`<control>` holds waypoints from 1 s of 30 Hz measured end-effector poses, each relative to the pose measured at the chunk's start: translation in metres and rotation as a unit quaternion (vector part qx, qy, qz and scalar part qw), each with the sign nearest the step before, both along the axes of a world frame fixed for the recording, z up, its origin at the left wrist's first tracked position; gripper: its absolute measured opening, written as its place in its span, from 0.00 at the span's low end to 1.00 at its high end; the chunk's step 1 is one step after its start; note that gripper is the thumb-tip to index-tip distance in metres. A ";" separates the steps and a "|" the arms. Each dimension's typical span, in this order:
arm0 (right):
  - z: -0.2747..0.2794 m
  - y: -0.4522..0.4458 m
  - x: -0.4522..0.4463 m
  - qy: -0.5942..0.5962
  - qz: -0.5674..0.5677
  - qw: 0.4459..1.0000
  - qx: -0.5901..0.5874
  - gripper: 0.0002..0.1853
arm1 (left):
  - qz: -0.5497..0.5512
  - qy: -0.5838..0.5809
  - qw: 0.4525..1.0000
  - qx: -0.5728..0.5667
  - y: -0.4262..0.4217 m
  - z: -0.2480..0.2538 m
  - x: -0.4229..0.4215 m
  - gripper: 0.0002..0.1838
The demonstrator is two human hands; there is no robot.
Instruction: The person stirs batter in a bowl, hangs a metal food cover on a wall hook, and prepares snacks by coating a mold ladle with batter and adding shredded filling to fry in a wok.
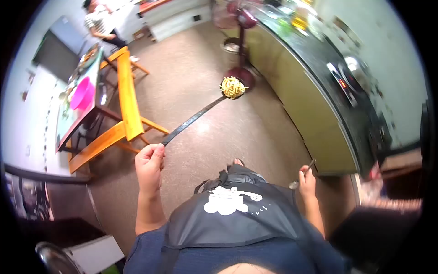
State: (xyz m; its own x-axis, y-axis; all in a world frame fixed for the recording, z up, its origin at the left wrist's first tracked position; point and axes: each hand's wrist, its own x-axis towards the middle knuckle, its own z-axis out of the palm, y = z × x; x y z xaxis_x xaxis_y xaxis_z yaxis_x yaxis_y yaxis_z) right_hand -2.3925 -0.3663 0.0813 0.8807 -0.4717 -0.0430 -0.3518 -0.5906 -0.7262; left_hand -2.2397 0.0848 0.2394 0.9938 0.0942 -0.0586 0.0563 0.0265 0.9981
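Observation:
My left hand [150,160] is closed around the handle end of a long dark ladle [194,118], which reaches forward over the floor. Yellow, thin-cut strips of food [233,87] are heaped in its bowl and hide most of it. Down by my right side, my right hand [307,178] grips a thin metal spoon [293,185]; its round end shows below the fingers and the handle sticks out above. A black apron [232,214] with a white print covers my front.
Along the right runs a dark counter [319,55] with a lit cooker panel [342,84]. A fan stand [242,45] and a bin [231,48] stand ahead. To the left are orange benches [130,100] and a table with a pink basin [82,93]. Another person [101,23] is at the far left.

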 end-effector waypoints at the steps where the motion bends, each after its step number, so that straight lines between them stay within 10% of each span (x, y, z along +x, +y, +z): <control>1: -0.004 0.014 0.058 -0.015 0.023 0.996 0.083 0.05 | 0.021 0.001 1.000 0.010 0.011 0.009 0.021 0.12; 3: 0.012 0.065 0.173 -0.026 0.045 0.851 0.522 0.04 | 0.054 -0.012 0.998 0.002 0.042 0.014 0.054 0.11; 5: 0.043 0.114 0.279 0.078 0.128 0.805 0.574 0.04 | 0.083 -0.007 0.996 -0.027 0.076 0.014 0.092 0.10; 7: -0.004 0.151 0.373 0.027 0.332 0.935 0.124 0.05 | 0.121 -0.017 0.992 -0.033 0.103 0.000 0.136 0.10; 10: 0.019 0.210 0.466 0.014 0.569 0.785 -0.244 0.08 | 0.164 -0.007 0.986 -0.020 0.132 -0.014 0.214 0.10; 13: -0.003 0.250 0.532 0.131 0.589 0.793 -0.087 0.12 | 0.171 -0.011 0.985 -0.016 0.166 -0.026 0.326 0.11; 17: 0.043 0.277 0.641 0.026 0.544 0.838 -0.035 0.13 | 0.134 0.013 0.990 -0.030 0.202 -0.020 0.486 0.12; 21: 0.077 0.295 0.730 -0.046 0.207 0.880 0.425 0.13 | 0.101 0.032 0.993 -0.054 0.214 -0.007 0.642 0.14; 28: 0.042 0.317 0.952 -0.160 0.038 0.961 0.224 0.09 | 0.056 -0.010 0.994 -0.097 0.211 -0.020 0.922 0.15; 30: 0.027 0.312 1.036 -0.119 -0.003 0.929 0.350 0.14 | 0.061 -0.002 0.992 -0.107 0.204 -0.017 0.997 0.15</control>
State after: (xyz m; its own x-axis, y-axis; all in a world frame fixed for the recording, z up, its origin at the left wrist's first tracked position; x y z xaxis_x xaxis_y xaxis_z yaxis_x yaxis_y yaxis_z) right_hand -1.3565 -0.0543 0.1088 0.9023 -0.4061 -0.1445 -0.1330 0.0566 -0.9895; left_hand -1.2426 0.2884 0.2226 0.9758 0.2005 -0.0867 0.0360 0.2436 0.9692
